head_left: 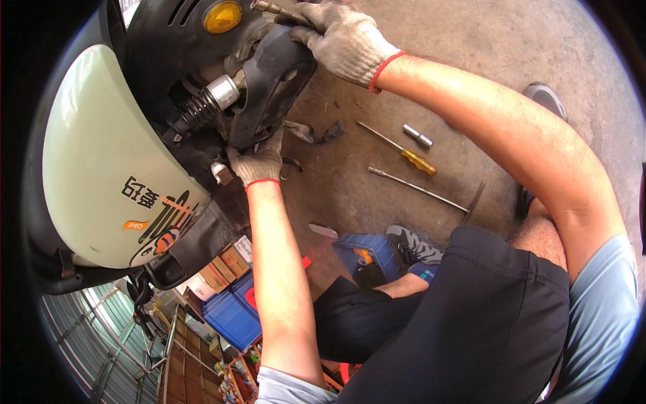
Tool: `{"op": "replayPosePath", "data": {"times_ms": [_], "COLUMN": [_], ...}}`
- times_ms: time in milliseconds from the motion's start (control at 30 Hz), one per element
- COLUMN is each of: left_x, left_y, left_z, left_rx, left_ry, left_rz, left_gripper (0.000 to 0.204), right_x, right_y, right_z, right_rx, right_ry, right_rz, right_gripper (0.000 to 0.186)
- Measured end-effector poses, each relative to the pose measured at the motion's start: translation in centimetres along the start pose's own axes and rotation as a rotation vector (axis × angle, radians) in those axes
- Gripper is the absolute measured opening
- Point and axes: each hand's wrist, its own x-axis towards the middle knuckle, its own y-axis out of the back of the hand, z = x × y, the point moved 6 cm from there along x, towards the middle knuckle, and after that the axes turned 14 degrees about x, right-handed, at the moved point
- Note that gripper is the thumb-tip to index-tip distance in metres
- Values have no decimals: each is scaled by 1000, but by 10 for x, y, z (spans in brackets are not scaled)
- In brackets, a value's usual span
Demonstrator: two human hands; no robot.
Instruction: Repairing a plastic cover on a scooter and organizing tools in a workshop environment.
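Pale-green scooter panel [101, 155] is sitting at 9 o'clock, shock absorber [205, 103] leaning at 10. Gloved left hand [256, 165] is resting under the black housing [279, 71] (11 o'clock), fingers mostly hidden, can't tell its grip. Gloved right hand [346, 44] is holding a metal socket tool [270, 9], fingers curled round it, at 12. Yellow-handled screwdriver [418, 162] is lying at 2.

Right of the scooter [124, 135], a screwdriver [418, 161] lies between socket [418, 137] and wrench [418, 190].
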Motion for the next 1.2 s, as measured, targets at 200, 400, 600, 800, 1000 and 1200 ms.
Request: {"op": "replayPosePath", "data": {"times_ms": [200,400,600,800,1000,1200], "left_x": [-9,-8,-7,-7,-5,-5], "left_y": [-4,-11,-2,-4,-5,-5], "left_z": [1,7,6,5,5,6], "left_rx": [105,119,84,106,87,75], "left_ry": [25,25,66,64,37,83], "left_rz": [112,32,74,99,100,76], "left_gripper": [62,60,60,60,57,55], "right_x": [-8,-6,-7,-8,-11,-13], "right_y": [-3,-3,-2,1,1,0], "right_z": [-1,-1,-3,-4,-5,-21], "right_rx": [-44,-37,-34,10,-2,-57], "right_ry": [-103,-145,-102,-115,-67,-123], "right_rz": [19,11,25,8,49,-48], "right_gripper": [29,30,31,30,32,33]}}
